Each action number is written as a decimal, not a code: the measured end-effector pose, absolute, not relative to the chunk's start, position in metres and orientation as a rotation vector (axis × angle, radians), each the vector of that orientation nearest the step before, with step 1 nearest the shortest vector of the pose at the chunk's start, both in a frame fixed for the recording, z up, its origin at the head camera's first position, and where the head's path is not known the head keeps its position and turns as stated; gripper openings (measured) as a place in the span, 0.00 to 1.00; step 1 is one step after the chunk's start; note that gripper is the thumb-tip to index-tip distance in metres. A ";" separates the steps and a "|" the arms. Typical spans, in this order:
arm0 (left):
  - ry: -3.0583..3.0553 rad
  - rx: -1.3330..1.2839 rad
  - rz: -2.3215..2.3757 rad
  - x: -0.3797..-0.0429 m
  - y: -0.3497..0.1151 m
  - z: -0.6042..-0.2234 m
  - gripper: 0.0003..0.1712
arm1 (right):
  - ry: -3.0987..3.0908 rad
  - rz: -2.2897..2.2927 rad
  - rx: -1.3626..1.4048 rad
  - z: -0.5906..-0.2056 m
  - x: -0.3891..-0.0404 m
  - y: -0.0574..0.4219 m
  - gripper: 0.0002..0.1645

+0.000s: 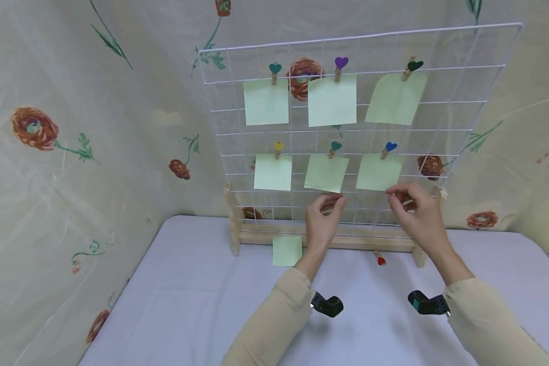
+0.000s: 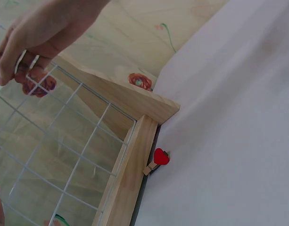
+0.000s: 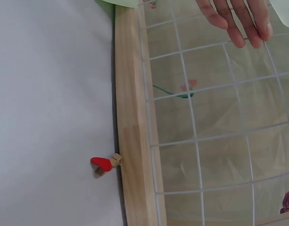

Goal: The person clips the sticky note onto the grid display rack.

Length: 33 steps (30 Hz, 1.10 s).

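A white wire grid [image 1: 361,208] stands upright in a wooden base, with pale green notes clipped to it in two rows. At the lower right corner of the bottom middle note [image 1: 326,173] is my left hand [image 1: 322,219], its loosely bent fingertips beside the paper. Bent round, the thumb and index finger of my right hand [image 1: 416,211] pinch at the bottom edge of the bottom right note [image 1: 378,172]. That note hangs from a blue heart clothespin [image 1: 388,148]; a green heart clothespin [image 1: 335,148] holds the middle one.
A red heart clothespin [image 1: 379,258] lies on the white table [image 1: 187,305] against the wooden base bar [image 1: 370,243]. Another green note [image 1: 286,251] is by the bar, left of my left forearm. Flower-patterned cloth [image 1: 132,168] hangs behind the grid.
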<state>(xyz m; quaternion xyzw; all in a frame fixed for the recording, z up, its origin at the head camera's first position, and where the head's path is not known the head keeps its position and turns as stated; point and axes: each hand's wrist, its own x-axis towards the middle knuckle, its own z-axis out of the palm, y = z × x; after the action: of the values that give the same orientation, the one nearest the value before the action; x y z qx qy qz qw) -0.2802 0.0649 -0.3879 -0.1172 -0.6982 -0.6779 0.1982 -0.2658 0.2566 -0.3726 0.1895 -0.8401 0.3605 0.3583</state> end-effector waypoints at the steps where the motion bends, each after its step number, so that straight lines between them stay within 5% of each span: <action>1: -1.953 -0.334 -1.895 -0.281 0.064 -0.390 0.11 | -2.169 0.934 0.487 -0.374 -0.266 0.257 0.09; 33: -2.214 -0.217 -1.759 -0.296 0.034 -0.446 0.10 | -2.366 1.168 0.154 -0.442 -0.243 0.258 0.11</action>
<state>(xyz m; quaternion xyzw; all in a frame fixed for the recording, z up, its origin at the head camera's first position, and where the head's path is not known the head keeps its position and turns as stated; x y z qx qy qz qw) -0.2960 0.0339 -0.4460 -0.0755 -0.7716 -0.6130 0.1522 -0.2434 0.2585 -0.4425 0.0565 -0.8675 0.4283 0.2467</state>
